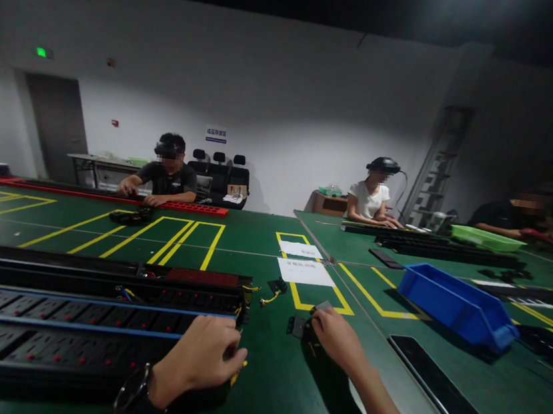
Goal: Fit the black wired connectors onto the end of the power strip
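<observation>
My left hand (203, 351), with a dark watch at its wrist, lies over the right end of a long black power strip (71, 353). Its fingers curl round that end, and a bit of yellow wire shows below them. My right hand (339, 334) pinches a small grey plate (323, 305) just above the green table. Beside its fingertips lies a small black bracket (297, 326); whether they touch, I cannot tell. Behind the near strip runs another power strip (92, 312) edged in blue, and a black rail (70, 281) with loose wires lies beyond.
A blue bin (456, 306) and a dark tablet (439, 383) lie to the right. White paper sheets (305, 272) and a small black part with a yellow wire (276, 289) lie ahead. Several co-workers sit across the table, near a red rail (195, 208) and a green tray (487, 239).
</observation>
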Motion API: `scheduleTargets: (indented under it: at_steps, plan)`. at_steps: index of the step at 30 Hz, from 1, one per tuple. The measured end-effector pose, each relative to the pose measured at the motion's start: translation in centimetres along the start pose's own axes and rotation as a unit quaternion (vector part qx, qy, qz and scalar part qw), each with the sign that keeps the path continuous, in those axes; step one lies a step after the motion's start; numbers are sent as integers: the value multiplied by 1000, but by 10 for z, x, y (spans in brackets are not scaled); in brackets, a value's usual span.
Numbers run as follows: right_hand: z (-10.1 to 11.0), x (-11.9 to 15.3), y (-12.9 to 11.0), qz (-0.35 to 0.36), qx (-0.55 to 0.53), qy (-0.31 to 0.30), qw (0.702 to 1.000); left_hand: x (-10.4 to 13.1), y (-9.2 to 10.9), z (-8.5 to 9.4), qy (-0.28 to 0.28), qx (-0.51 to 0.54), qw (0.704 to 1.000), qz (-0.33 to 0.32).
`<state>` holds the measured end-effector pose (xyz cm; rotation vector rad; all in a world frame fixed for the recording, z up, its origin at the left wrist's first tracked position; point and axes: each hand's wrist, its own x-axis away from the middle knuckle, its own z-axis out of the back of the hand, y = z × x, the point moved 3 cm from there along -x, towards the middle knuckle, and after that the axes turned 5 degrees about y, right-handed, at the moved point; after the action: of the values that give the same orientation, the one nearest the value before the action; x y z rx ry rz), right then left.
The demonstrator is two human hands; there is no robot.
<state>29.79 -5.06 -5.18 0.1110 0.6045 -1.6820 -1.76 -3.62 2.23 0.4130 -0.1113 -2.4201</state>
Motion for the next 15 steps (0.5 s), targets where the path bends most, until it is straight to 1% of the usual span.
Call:
scheduleTargets:
  at_steps: [2,4,6,8,10,12,13,15]
  plan:
    - [1,-1,-6,9,32,-29,999,0,-2,1,-2,5,1000,4]
    - [4,-1,-7,10,27,-35,999,0,-2,4,-7,7,1000,6]
    - [6,-3,-7,9,7,-25,1000,-1,-3,6,-10,13,1000,10]
    - [9,-4,-8,16,-24,3,1000,-1,-4,8,-7,20,1000,12]
    - [11,-5,-17,30,-82,38,995,-1,-7,8,2,21,1000,12]
    - [12,-3,-34,46,-172,51,983,-1,-11,7,9,15,1000,10]
    - [10,-1,-45,52,-224,44,972,-1,-12,7,9,12,1000,9]
    - [4,6,-71,54,-311,11,949,-1,-13,6,4,6,1000,5]
